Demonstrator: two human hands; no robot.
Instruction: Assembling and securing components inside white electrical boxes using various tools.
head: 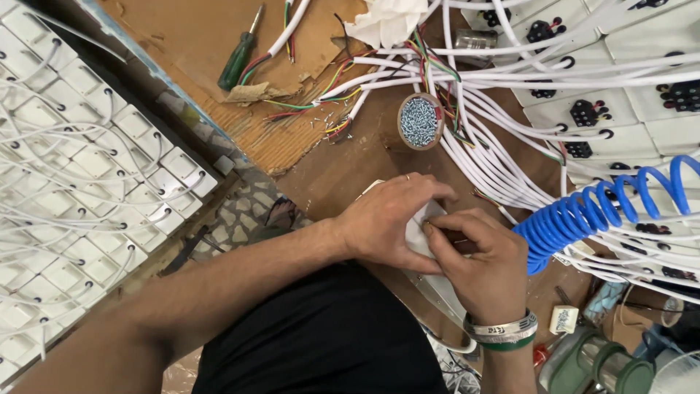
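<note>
The one open container near you is a small round tub point(421, 121) on the brown worktop point(343, 168), just above your hands; it is filled to the brim with small silver screws point(418, 118). It stands at the edge of a thick fan of white cables point(481, 157), with loose coloured wire ends point(332, 102) lying beside it to the left.

Your left hand point(390, 222) lies flat on a white plastic piece point(417, 233) at the near edge of the worktop, fingers point(430, 191) stretched forward and close together, pressing down on it rather than wrapping around it. Your right hand point(481, 259) comes in from below, touching the left. Its fingers are curled in tight, with thumb and forefinger point(437, 232) pinched together against the white piece; whether something small sits in that pinch cannot be told, since the fingertips hide it. Bracelets, silver and green point(503, 332), ring that wrist.

The white piece is mostly covered by both hands; a pale strip of it runs down and right below your right hand, past the table's edge.

Just right of your right hand hangs a blue coiled hose point(598, 208), crossing over the white cables. Beyond it, white panels with black switches point(583, 113) lie in rows. On the far left, a large stack of white square housings point(80, 168) with cables fills the floor side. A green-handled screwdriver point(239, 57) rests on cardboard point(189, 36) at the top, well apart from your hands, with a crumpled white cloth point(386, 20) further right.
</note>
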